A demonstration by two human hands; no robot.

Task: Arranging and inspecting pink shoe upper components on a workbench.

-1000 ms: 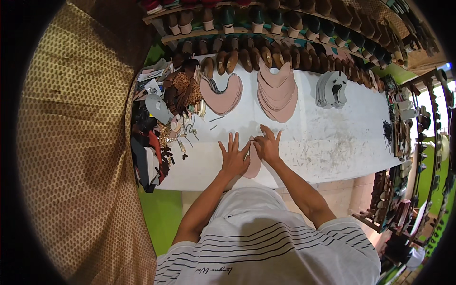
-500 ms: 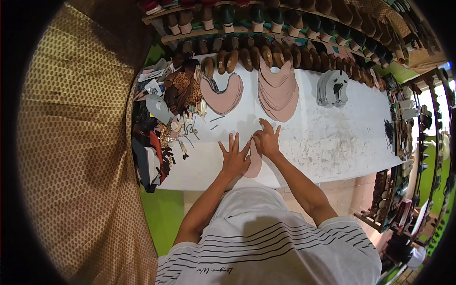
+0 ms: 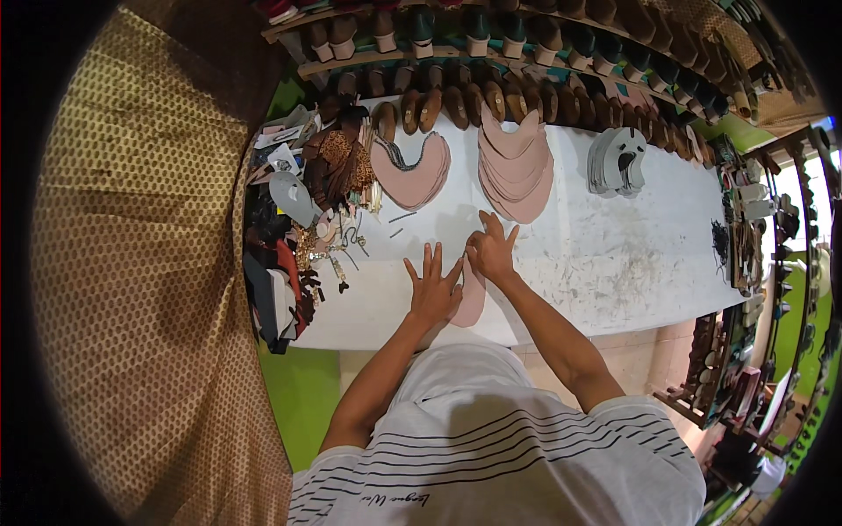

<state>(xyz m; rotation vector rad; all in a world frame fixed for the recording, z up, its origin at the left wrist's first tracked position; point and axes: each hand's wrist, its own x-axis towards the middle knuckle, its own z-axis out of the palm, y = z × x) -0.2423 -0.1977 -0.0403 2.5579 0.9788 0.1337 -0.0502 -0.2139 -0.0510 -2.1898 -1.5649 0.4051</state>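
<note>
A pink shoe-upper piece lies on the white-covered table close to my body, partly hidden by my hands. My left hand rests flat over its left side, fingers spread, with the index fingertip at the piece's upper edge. At that same edge, the thumb and index finger of my right hand are pinched together while its other fingers stick out. Whether a thin strip is also in the pinch is too small to tell. Beyond my hands lie two piles of curved pink pieces, the left one with dark inner edges.
Two short grey strips lie left of centre. Trimmings and scraps crowd the table's left end. Grey cut pieces are stacked at the right. Brown shoe lasts line the back edge beneath shelves of shoes. A patterned curtain hangs at left.
Both hands stay at the same edge of the pink piece. Only slight finger movement shows in my right hand, and the view has shifted a little.
</note>
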